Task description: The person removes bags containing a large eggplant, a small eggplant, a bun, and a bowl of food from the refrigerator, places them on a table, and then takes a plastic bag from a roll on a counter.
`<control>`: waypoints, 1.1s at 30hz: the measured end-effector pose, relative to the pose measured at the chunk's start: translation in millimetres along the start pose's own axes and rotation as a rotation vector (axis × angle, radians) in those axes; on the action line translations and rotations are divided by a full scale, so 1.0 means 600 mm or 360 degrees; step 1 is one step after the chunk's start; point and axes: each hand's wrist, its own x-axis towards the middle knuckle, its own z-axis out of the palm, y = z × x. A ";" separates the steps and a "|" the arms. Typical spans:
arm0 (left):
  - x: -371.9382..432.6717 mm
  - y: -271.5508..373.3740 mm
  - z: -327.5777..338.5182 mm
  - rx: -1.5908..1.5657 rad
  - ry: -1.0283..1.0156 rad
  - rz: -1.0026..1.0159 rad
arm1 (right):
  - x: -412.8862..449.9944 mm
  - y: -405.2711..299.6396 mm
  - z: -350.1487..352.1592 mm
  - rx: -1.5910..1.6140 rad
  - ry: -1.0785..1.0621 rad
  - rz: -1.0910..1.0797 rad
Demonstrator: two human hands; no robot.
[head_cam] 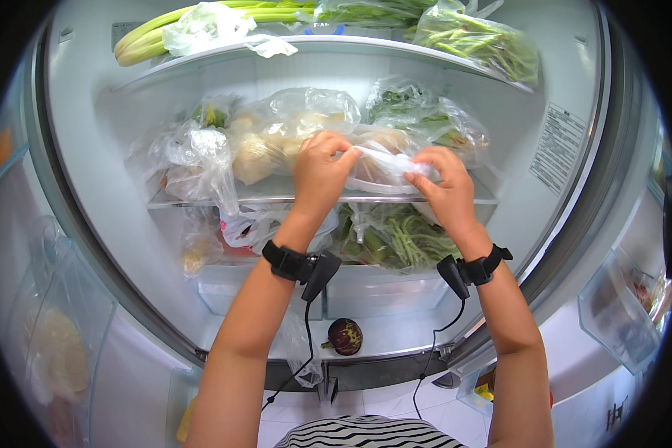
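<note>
Both hands reach into an open refrigerator at its middle shelf [257,193]. My left hand [322,168] pinches one side of a thin white plastic bag [383,162] between thumb and fingertips. The opposite side of that bag is gripped by my right hand [445,182]. Through the film, brownish rounded contents show, too veiled to name. Left of my left hand sits a clear plastic bag of pale round produce [255,157]. Behind my right hand lies a clear bag of leafy greens [411,112]. A knotted white plastic bag [201,162] is at the shelf's left.
Celery [151,42] and a bag of green stalks [476,42] lie on the upper shelf. Below are bagged green beans [420,232] and a printed white bag [252,224]. A dark purple round vegetable [345,337] rests at the bottom front. Cables hang from both wrist straps.
</note>
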 end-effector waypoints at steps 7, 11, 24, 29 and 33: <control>-0.027 -0.028 -0.031 -0.0393 0.0168 -0.0332 | -0.043 0.052 -0.018 0.0712 0.0001 0.0895; -0.037 -0.017 -0.042 0.0170 0.0261 -0.0113 | -0.034 0.019 -0.009 0.0216 -0.0024 0.0339; -0.027 0.100 0.028 0.0555 -0.0431 0.0803 | -0.082 -0.030 -0.016 0.0572 -0.0145 0.0384; -0.046 0.099 0.016 0.0534 -0.0352 0.0731 | -0.103 -0.028 -0.024 0.0834 -0.0021 0.0735; -0.049 0.110 0.021 0.0579 -0.0225 0.0546 | -0.069 0.027 -0.029 0.0234 0.0189 0.0478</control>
